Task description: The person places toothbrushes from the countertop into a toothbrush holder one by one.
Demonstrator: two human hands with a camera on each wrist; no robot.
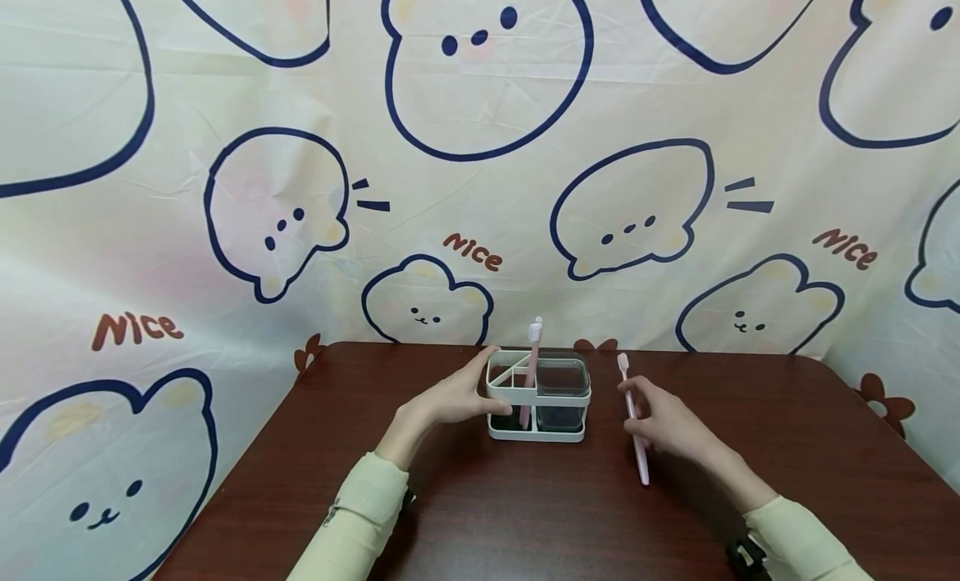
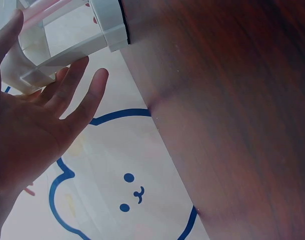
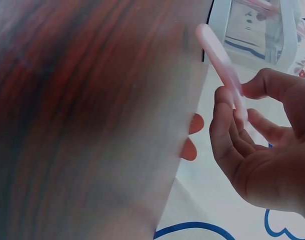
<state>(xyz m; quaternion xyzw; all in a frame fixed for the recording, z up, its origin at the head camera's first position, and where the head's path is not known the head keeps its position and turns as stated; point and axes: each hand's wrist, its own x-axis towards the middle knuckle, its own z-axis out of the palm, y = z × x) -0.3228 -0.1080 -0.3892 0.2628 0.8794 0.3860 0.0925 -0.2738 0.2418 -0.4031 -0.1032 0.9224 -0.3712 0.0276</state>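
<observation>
A white toothbrush holder (image 1: 551,437) with open compartments and a clear cup (image 1: 562,379) on its right stands on the table. One pink toothbrush (image 1: 534,356) leans upright in its middle, bristles at the top. My left hand (image 1: 450,398) grips the holder's left end, thumb across the front and fingers behind; the left wrist view shows the thumb and fingers on opposite sides of the frame (image 2: 110,22). To the right of the holder, my right hand (image 1: 663,414) pinches a second pink toothbrush (image 3: 220,60) by its handle between thumb and fingers, its white head pointing away from me.
The dark brown wooden table (image 1: 465,514) ends at a patterned cloth backdrop (image 1: 480,206) with bear drawings, close behind the holder. The cloth also hangs along the left and right sides.
</observation>
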